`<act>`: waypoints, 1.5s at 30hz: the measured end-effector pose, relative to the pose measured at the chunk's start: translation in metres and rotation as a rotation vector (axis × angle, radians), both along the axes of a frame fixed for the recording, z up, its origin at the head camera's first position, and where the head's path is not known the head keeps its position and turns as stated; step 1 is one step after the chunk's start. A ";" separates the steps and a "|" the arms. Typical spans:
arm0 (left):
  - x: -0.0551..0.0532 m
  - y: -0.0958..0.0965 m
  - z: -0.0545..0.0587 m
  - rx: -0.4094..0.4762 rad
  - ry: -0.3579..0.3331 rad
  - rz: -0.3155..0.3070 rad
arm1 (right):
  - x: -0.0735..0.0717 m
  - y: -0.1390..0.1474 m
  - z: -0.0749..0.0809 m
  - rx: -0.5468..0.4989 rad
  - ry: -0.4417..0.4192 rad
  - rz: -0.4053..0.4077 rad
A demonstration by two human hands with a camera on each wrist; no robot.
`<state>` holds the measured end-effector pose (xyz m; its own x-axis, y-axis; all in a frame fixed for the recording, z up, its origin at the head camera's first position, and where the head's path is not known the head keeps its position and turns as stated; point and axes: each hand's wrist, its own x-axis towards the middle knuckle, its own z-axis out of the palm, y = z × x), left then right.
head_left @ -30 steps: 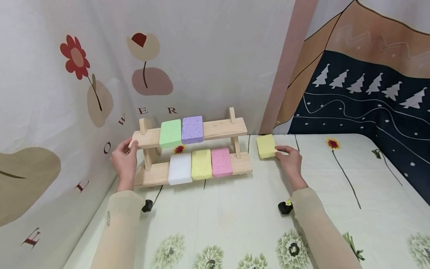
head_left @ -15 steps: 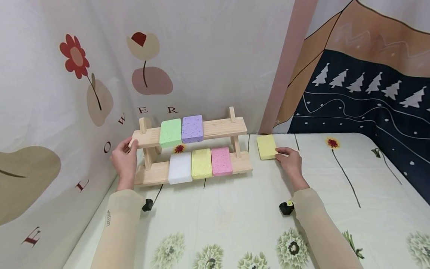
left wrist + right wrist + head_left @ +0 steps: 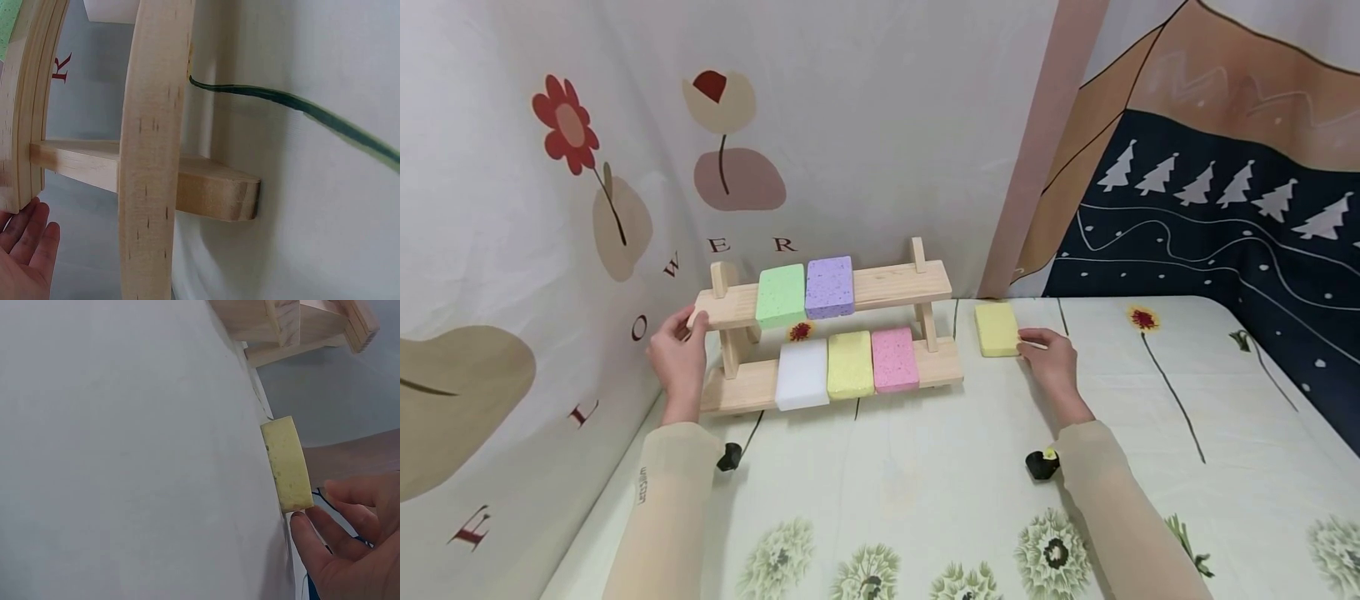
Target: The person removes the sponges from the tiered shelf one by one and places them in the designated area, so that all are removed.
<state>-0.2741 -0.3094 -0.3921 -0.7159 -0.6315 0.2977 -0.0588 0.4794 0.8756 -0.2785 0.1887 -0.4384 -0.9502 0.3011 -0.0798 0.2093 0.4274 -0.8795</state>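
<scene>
A two-tier wooden display rack (image 3: 895,287) stands left of centre in the head view. My left hand (image 3: 679,358) holds the left end of its upper shelf, thumb at the front and fingers behind. On that shelf lie a green sponge (image 3: 781,296) and a purple sponge (image 3: 830,287). The lower shelf bears a white sponge (image 3: 802,375), a yellow sponge (image 3: 850,365) and a pink sponge (image 3: 895,360). Right of the rack, another yellow sponge (image 3: 997,329) lies flat on the table. My right hand (image 3: 1051,362) touches its right end with the fingertips, as the right wrist view shows.
A pale flower-printed cloth (image 3: 910,492) covers the table. White flower-printed fabric (image 3: 880,125) hangs close behind the rack, and dark fabric with trees (image 3: 1225,242) hangs at the right. Small black wrist-worn pieces (image 3: 1041,464) show near the sleeves.
The loose yellow sponge and my right hand have shifted slightly to the right and nearer, and the sponge sits a little straighter. My left hand and the rack have stayed in place.
</scene>
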 end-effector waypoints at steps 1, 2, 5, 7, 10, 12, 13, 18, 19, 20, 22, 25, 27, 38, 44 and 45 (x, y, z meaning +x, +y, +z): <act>0.000 0.000 0.000 0.001 0.000 -0.001 | 0.000 0.000 0.000 -0.004 0.002 -0.002; 0.000 0.000 0.000 0.004 -0.002 -0.001 | 0.000 0.000 0.000 -0.006 0.007 -0.003; 0.000 0.001 0.001 0.012 -0.014 -0.003 | 0.001 0.001 0.002 -0.013 0.013 -0.011; 0.001 0.001 0.002 0.017 -0.021 -0.003 | 0.002 0.000 0.003 -0.009 0.016 -0.015; 0.001 0.002 0.002 0.018 -0.021 -0.002 | 0.003 0.001 0.005 0.002 0.027 -0.017; 0.001 0.002 0.002 0.017 -0.016 0.000 | 0.004 0.001 0.007 0.003 0.048 -0.016; 0.001 0.002 0.002 0.016 -0.014 0.000 | 0.004 0.001 0.008 -0.001 0.060 -0.016; 0.001 0.002 0.002 0.016 -0.013 0.001 | 0.005 0.000 0.014 -0.013 0.109 -0.007; 0.001 0.002 0.002 0.015 -0.014 0.002 | 0.005 0.000 0.015 -0.012 0.112 -0.005; 0.001 0.002 0.002 0.015 -0.013 0.002 | 0.005 -0.001 0.016 -0.008 0.114 -0.001; 0.001 0.002 0.002 0.015 -0.014 0.002 | 0.005 -0.002 0.018 -0.002 0.120 0.004; 0.000 0.001 0.001 0.017 -0.014 0.001 | 0.004 -0.005 0.021 -0.001 0.144 0.010; 0.000 0.001 0.002 0.019 -0.015 0.001 | 0.004 -0.007 0.023 -0.012 0.164 0.015; -0.001 0.000 0.001 0.032 -0.013 -0.001 | 0.004 -0.029 0.037 -0.201 0.214 0.086; -0.001 0.000 0.001 0.038 -0.018 -0.004 | 0.004 -0.039 0.044 -0.207 0.210 0.114; -0.001 0.000 0.001 0.038 -0.019 -0.003 | 0.005 -0.041 0.046 -0.206 0.205 0.119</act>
<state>-0.2749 -0.3089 -0.3911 -0.7234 -0.6398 0.2595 -0.0744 0.4459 0.8920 -0.2739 0.1472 -0.3929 -0.9804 0.1844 0.0697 -0.0225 0.2464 -0.9689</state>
